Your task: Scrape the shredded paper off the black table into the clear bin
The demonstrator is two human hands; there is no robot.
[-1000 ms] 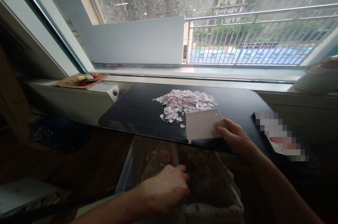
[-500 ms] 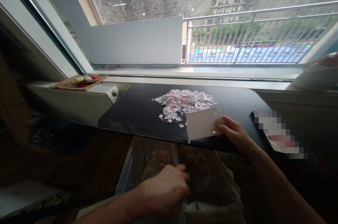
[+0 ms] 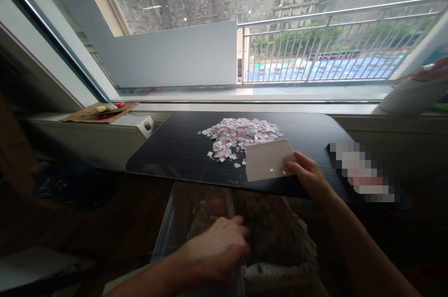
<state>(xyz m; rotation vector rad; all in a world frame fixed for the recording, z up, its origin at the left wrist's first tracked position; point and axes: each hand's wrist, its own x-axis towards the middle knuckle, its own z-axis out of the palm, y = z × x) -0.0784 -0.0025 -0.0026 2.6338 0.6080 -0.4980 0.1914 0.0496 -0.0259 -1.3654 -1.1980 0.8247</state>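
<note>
My right hand (image 3: 308, 171) pinches a flat white plastic scraper (image 3: 268, 159) by its right end, above the front of the dark table (image 3: 168, 147). Just beyond the scraper lies a loose heap of small white and pink paper pieces (image 3: 241, 131), with a few strays at its near side. Lower down, my left hand (image 3: 224, 245) is closed over the right rim of a clear plastic bin (image 3: 168, 215) below the table's front edge. Its fingertips are hidden. Inside the bin, brownish contents show dimly.
A brown sack-like container (image 3: 273, 231) stands right of the bin. A blurred-out object (image 3: 362, 173) lies at the table's right end. Left of the table is a radiator (image 3: 91, 136), with cardboard (image 3: 80, 114) and small coloured items on top. A window runs behind.
The scraper has tilted slightly and lifted a little off the table's front edge. The view has shifted a bit. My left hand keeps its place on the bin.
</note>
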